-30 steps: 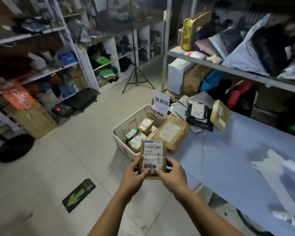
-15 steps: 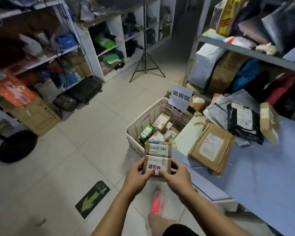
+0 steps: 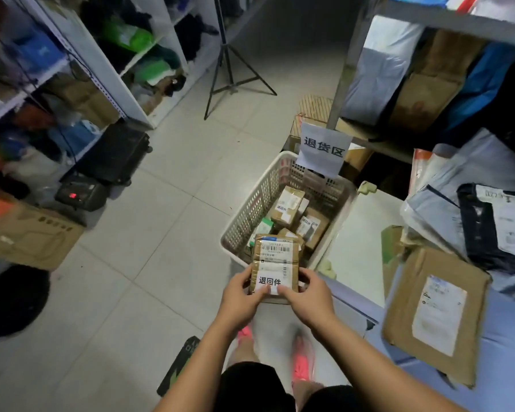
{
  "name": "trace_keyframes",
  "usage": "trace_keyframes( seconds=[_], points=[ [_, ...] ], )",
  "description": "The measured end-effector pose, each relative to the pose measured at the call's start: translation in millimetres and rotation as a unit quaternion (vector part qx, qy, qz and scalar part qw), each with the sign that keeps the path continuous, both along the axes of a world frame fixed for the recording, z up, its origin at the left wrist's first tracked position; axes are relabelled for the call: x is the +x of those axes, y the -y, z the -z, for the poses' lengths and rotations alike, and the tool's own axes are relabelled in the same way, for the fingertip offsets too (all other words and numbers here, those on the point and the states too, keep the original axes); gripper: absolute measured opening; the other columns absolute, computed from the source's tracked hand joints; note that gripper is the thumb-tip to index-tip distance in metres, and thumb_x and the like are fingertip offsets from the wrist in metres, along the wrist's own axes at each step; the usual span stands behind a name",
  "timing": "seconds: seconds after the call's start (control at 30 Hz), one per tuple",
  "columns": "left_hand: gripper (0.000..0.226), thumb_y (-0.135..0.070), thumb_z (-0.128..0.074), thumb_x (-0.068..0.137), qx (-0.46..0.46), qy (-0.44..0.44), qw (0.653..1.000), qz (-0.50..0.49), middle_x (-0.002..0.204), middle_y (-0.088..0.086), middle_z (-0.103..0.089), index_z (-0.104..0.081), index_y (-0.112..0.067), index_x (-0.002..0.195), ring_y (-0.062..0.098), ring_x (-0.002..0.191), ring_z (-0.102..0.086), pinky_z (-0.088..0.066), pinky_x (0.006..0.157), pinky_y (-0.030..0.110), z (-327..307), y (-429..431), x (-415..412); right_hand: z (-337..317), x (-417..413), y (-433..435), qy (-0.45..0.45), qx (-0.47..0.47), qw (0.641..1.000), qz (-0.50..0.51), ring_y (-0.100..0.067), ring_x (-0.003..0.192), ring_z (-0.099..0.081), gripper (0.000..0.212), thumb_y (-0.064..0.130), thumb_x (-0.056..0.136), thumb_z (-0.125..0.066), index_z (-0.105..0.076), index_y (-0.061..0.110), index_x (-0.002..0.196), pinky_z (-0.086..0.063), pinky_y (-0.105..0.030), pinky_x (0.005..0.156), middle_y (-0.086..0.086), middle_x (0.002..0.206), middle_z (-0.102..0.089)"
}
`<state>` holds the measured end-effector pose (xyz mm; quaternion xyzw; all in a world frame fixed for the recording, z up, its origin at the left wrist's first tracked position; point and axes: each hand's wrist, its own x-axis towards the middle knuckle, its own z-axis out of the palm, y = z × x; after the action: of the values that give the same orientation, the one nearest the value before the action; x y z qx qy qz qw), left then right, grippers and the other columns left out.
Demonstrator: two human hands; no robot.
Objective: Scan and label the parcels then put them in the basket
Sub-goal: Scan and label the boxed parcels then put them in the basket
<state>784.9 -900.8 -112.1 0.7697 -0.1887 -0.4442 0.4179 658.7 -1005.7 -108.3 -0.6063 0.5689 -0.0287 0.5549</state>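
While the small brown parcel (image 3: 275, 264) is held face up at the lower centre of the frame, just short of the near rim of the white basket (image 3: 250, 215), the step in hand looks to be the drop into that basket; the left hand (image 3: 240, 298) grasps the parcel's lower left corner and the right hand (image 3: 308, 295) grasps its lower right side, with both thumbs lying on the bottom edge of the white return label (image 3: 269, 281). That label appears flat beneath the barcode sticker, though the thumbs hide its lowest strip, so I cannot tell whether it is stuck all the way down; a firm sweep of the thumbs along that edge would be wise before letting go. The basket, right of centre, holds several labelled boxes (image 3: 289, 203) heaped toward its far and right sides, with a paper sign (image 3: 323, 150) standing at its far wall; the freer space seems to be at the near left corner, directly beyond the parcel. To do this well, carry the parcel forward past the rim, lower it label up into that gap, and loosen the fingers only when it is low, so it neither bounces out nor flips face down; keep it off the rim itself. On the blue table (image 3: 512, 367) at the right lie a flat brown envelope (image 3: 434, 316) and a black mailer (image 3: 494, 224), probably next in line.
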Motion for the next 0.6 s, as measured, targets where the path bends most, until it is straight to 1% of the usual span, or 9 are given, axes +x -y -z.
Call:
trace_keyframes(
  seconds=[0.1, 0.17, 0.3, 0.37, 0.4, 0.43, 0.5, 0.53, 0.6],
  points=[
    [0.049, -0.008, -0.071, 0.087, -0.005, -0.026, 0.999, 0.022, 0.109, -0.017, -0.072, -0.062, -0.032, 0.128, -0.004, 0.099, -0.067, -0.054, 0.091, 0.024, 21, 31, 45, 24, 41, 22, -0.019, 0.011, 0.999, 0.024, -0.016, 0.104, -0.067, 0.064, 0.026, 0.075, -0.082, -0.057, 0.017, 0.133, -0.054, -0.034, 0.092, 0.000, 0.124, -0.068],
    [0.049, -0.008, -0.070, 0.088, 0.001, -0.043, 0.998, 0.045, 0.111, -0.016, -0.072, -0.060, -0.031, 0.130, -0.005, 0.099, -0.066, -0.054, 0.090, 0.022, 43, 48, 75, 40, 68, 36, -0.042, 0.015, 0.998, 0.037, -0.016, 0.106, -0.066, 0.065, 0.027, 0.076, -0.081, -0.056, 0.017, 0.135, -0.054, -0.035, 0.093, 0.000, 0.126, -0.067],
    [0.054, -0.011, -0.072, 0.087, 0.022, -0.043, 0.994, 0.097, 0.118, -0.009, -0.068, -0.055, -0.040, 0.129, -0.002, 0.105, -0.063, -0.050, 0.091, 0.016, 99, 84, 133, 79, 118, 66, -0.080, 0.023, 0.994, 0.072, -0.017, 0.109, -0.065, 0.059, 0.023, 0.080, -0.079, -0.057, 0.016, 0.135, -0.048, -0.024, 0.087, 0.000, 0.128, -0.066],
    [0.057, -0.012, -0.074, 0.086, 0.032, -0.025, 0.992, 0.118, 0.114, -0.008, -0.061, -0.049, -0.043, 0.127, -0.007, 0.101, -0.058, -0.045, 0.089, 0.008, 127, 100, 155, 106, 139, 79, -0.094, 0.022, 0.992, 0.087, -0.019, 0.113, -0.063, 0.057, 0.022, 0.082, -0.078, -0.058, 0.015, 0.134, -0.044, -0.022, 0.089, -0.002, 0.130, -0.065],
    [0.057, -0.012, -0.074, 0.086, 0.042, -0.018, 0.990, 0.130, 0.110, -0.009, -0.058, -0.047, -0.043, 0.126, -0.009, 0.098, -0.056, -0.044, 0.089, 0.008, 144, 110, 168, 122, 150, 85, -0.098, 0.021, 0.991, 0.089, -0.019, 0.116, -0.061, 0.056, 0.021, 0.082, -0.078, -0.058, 0.014, 0.134, -0.041, -0.021, 0.089, -0.002, 0.130, -0.064],
    [0.056, -0.014, -0.075, 0.086, 0.050, -0.017, 0.989, 0.140, 0.109, -0.008, -0.057, -0.048, -0.043, 0.126, -0.007, 0.098, -0.056, -0.046, 0.093, 0.014, 160, 118, 178, 140, 159, 91, -0.104, 0.024, 0.990, 0.090, -0.019, 0.118, -0.060, 0.055, 0.021, 0.083, -0.077, -0.058, 0.014, 0.134, -0.040, -0.021, 0.091, -0.002, 0.130, -0.064],
    [0.055, -0.022, -0.077, 0.083, 0.065, -0.009, 0.984, 0.166, 0.117, -0.002, -0.060, -0.056, -0.034, 0.132, 0.002, 0.105, -0.060, -0.048, 0.101, 0.029, 200, 134, 199, 179, 176, 103, -0.098, 0.049, 0.988, 0.108, -0.019, 0.119, -0.061, 0.055, 0.020, 0.083, -0.077, -0.057, 0.015, 0.134, -0.045, -0.025, 0.097, -0.001, 0.131, -0.064],
    [0.061, -0.025, -0.078, 0.082, 0.078, -0.006, 0.980, 0.181, 0.121, -0.002, -0.062, -0.055, -0.028, 0.138, 0.006, 0.110, -0.061, -0.048, 0.103, 0.033, 221, 140, 207, 202, 183, 108, -0.091, 0.064, 0.986, 0.122, -0.019, 0.118, -0.061, 0.056, 0.018, 0.083, -0.078, -0.057, 0.015, 0.135, -0.048, -0.030, 0.100, -0.001, 0.131, -0.063],
    [0.066, -0.028, -0.078, 0.080, 0.094, 0.001, 0.974, 0.205, 0.123, -0.006, -0.067, -0.053, -0.025, 0.141, 0.008, 0.112, -0.063, -0.050, 0.102, 0.037, 264, 152, 223, 246, 197, 120, -0.094, 0.075, 0.984, 0.130, -0.018, 0.117, -0.061, 0.056, 0.019, 0.082, -0.078, -0.057, 0.014, 0.134, -0.050, -0.037, 0.101, 0.000, 0.132, -0.062]
  ],
)
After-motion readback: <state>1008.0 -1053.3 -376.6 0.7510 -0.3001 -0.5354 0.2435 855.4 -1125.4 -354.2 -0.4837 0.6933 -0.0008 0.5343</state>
